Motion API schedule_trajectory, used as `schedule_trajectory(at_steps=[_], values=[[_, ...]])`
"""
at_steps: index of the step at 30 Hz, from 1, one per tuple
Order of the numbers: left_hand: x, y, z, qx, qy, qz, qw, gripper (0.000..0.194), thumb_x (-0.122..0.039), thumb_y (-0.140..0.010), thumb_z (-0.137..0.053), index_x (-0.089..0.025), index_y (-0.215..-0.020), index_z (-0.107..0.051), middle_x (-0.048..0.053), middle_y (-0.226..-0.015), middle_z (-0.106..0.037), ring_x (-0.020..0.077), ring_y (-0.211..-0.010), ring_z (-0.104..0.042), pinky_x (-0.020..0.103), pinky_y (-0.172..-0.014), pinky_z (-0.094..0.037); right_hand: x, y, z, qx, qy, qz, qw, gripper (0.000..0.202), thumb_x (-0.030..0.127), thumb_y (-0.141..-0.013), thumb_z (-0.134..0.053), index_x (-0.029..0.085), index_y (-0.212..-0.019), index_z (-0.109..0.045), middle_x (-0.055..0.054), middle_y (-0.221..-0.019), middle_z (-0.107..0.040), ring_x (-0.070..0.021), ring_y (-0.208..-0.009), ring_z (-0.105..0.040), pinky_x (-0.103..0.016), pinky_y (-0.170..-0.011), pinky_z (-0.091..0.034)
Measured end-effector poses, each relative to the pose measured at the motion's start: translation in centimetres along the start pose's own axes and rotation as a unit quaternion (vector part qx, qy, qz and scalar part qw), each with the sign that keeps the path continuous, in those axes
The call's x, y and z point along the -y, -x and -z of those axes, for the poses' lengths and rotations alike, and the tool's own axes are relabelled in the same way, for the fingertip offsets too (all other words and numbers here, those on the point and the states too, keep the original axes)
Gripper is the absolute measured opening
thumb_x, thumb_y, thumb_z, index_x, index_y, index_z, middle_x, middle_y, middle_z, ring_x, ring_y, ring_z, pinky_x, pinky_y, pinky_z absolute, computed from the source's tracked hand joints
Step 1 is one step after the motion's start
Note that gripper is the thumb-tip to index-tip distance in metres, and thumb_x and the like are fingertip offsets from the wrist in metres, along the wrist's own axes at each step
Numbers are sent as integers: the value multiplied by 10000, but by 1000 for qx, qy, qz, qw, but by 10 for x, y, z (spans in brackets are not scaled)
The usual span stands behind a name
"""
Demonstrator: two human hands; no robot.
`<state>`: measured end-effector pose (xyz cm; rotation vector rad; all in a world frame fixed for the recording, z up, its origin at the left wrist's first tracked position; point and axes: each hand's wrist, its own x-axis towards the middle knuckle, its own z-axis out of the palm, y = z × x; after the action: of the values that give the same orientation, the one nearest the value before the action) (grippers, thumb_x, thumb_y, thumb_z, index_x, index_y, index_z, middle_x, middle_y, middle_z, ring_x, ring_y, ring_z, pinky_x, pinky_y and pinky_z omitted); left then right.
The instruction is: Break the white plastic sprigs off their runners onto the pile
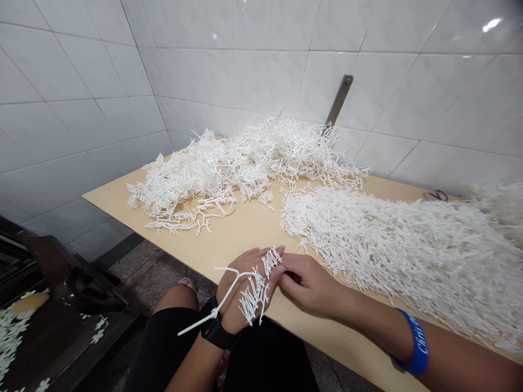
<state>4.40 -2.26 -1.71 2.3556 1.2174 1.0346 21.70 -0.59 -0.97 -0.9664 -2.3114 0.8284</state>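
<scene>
My left hand [233,311], with a black watch at its wrist, is closed on a white branched plastic sprue [234,283] that carries clusters of thin spiky stems. A long bare runner of the sprue sticks out over the watch. My right hand [304,279] meets the left at the fingertips, pinching at the upper cluster of the stems [271,261]. Its fingers partly hide what they grip. Both hands are over the table's front edge.
A tan tabletop [245,228] bears a tangled heap of white sprues [237,158] at the back and a wide pile of loose white stems [392,245] on the right. A metal bar [340,100] leans at the tiled wall. Small white flower pieces [10,340] lie on a dark surface at left.
</scene>
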Motion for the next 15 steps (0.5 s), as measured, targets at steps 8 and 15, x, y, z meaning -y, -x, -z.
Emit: schedule_trajectory(at_steps=[8, 15], values=[[0, 1, 1, 0, -1, -3, 1000, 347, -274, -986, -466, -168, -1283, -610, 97, -1242, -688, 219, -1160, -649, 420, -1078, -479, 0, 0, 0, -2, -3, -1, 1000, 203, 129, -901, -441, 180, -728, -534, -33, -768, -617, -166, -733, -573, -286, -717, -435], [1, 0, -1, 0, -3, 0, 1000, 351, -286, -986, -472, -168, -1286, -610, 90, -1225, -698, 217, -1149, -655, 418, -1082, -479, 0, 0, -1, 3, 0, -6, 1000, 204, 143, -907, -437, 176, -738, -545, -40, -784, -625, -171, -744, -573, -291, -718, -425]])
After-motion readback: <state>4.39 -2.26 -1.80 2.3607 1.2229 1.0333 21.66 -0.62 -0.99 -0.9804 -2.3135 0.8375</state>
